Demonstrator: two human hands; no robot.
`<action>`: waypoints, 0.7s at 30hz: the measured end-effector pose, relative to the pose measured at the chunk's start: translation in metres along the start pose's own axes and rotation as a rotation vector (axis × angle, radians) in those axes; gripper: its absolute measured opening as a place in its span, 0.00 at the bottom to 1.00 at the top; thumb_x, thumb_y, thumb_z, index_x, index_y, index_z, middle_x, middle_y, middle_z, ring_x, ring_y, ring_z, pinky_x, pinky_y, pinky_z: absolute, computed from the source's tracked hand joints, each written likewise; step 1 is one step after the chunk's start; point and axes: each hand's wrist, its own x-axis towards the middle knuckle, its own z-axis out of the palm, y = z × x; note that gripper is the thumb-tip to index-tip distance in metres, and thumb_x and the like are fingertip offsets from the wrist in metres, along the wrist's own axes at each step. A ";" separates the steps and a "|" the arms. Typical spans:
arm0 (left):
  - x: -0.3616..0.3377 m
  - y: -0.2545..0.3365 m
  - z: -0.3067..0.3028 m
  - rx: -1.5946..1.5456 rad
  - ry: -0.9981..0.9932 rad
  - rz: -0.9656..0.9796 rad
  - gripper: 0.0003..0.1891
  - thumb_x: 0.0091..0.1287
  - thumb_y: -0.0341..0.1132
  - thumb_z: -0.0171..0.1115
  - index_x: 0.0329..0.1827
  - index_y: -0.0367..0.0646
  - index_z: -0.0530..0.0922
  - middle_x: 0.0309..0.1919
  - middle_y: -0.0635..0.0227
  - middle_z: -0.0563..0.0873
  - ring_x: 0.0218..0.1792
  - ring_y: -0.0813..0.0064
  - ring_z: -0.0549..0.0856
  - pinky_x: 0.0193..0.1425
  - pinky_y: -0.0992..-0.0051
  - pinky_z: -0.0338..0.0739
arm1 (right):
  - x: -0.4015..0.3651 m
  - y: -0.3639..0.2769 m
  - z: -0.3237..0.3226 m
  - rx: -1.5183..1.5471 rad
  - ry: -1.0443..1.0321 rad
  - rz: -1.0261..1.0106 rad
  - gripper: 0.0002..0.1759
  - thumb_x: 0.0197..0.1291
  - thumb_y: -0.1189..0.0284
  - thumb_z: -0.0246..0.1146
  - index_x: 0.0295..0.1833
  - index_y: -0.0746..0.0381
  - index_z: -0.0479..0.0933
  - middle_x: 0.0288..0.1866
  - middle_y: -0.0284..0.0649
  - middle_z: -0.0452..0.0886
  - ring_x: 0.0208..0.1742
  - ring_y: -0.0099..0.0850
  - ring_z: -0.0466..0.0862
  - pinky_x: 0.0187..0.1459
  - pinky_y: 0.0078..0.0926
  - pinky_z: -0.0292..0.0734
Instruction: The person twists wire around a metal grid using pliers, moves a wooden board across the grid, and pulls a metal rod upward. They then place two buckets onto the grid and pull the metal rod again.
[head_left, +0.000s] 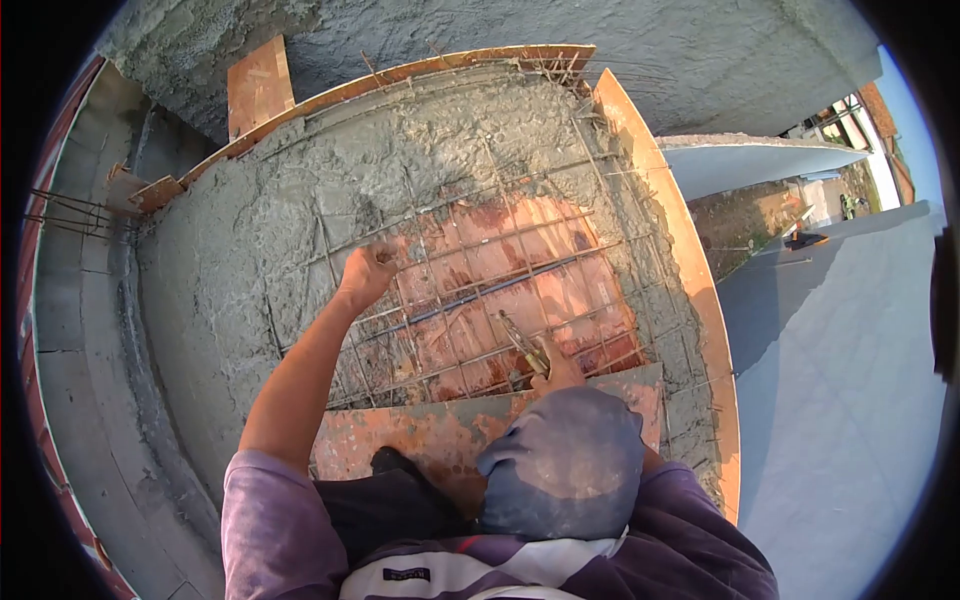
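My left hand [369, 274] is closed, its fingers curled together beside the crossed steel bars at the edge of the wet concrete [270, 215]. What it grips, if anything, is too small to make out. In my right hand [560, 371] is a pair of pliers [524, 343], its handles in my fingers and its jaws pointing up and left over the rebar grid [470, 290]. Under the grid shows a reddish formwork board [520, 245], stained and partly bare of concrete. A dark bar runs slantwise across the grid between my hands.
Fresh concrete surrounds the bare board on its far, left and right sides. Wooden edge boards [680, 230] border the slab. A concrete-smeared plank [400, 430] lies under my foot. Rough rendered wall [650, 60] rises behind, and bar ends [75, 212] stick out at left.
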 end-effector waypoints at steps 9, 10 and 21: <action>-0.035 0.003 0.058 0.399 -0.363 -0.024 0.25 0.61 0.40 0.69 0.59 0.35 0.83 0.52 0.42 0.88 0.56 0.44 0.87 0.64 0.57 0.80 | 0.010 0.019 0.007 0.209 0.378 0.133 0.25 0.65 0.69 0.69 0.65 0.67 0.75 0.43 0.55 0.87 0.47 0.50 0.88 0.50 0.45 0.80; -0.035 0.009 0.059 0.466 -0.386 -0.030 0.25 0.61 0.40 0.69 0.59 0.35 0.83 0.51 0.42 0.88 0.56 0.43 0.86 0.64 0.56 0.80 | 0.014 0.027 0.008 0.207 0.315 0.189 0.22 0.65 0.69 0.69 0.61 0.67 0.76 0.40 0.52 0.85 0.43 0.47 0.87 0.46 0.45 0.80; -0.030 0.006 0.063 0.466 -0.382 -0.020 0.28 0.58 0.42 0.71 0.60 0.34 0.81 0.59 0.39 0.84 0.62 0.43 0.83 0.66 0.55 0.79 | 0.023 0.049 0.032 0.405 0.235 0.270 0.09 0.69 0.72 0.65 0.49 0.63 0.74 0.28 0.39 0.79 0.22 0.31 0.79 0.27 0.39 0.74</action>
